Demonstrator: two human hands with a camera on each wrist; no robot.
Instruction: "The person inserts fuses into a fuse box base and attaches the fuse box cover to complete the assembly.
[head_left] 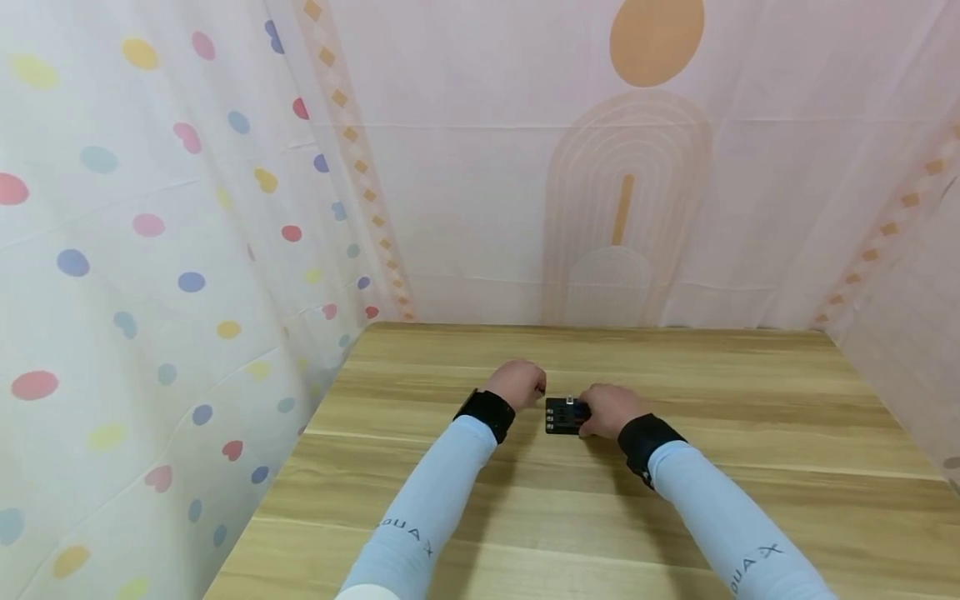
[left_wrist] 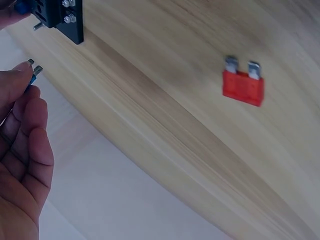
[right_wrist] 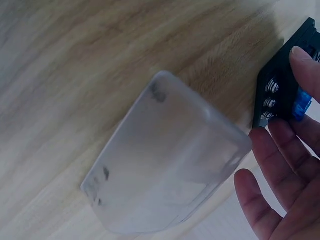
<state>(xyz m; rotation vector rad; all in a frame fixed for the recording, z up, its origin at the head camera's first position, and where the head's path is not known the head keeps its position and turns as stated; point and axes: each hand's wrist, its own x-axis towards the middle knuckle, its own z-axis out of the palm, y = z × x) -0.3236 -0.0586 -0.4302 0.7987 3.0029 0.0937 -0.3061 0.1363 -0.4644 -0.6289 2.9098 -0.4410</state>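
My left hand pinches a blue blade fuse between thumb and fingertips. Its two metal prongs stick out towards the black fuse block, a short gap away. With its thumb on one face and its fingers at the edge, my right hand grips the right part of that fuse block. Metal screws line the block's end, and a blue fuse sits in it near my right fingers. The rest of the block is hidden behind the right hand.
On the wooden table, a red blade fuse lies in the left wrist view. A translucent plastic cover lies beside the right hand in the right wrist view. Patterned curtains hang behind and left of the table.
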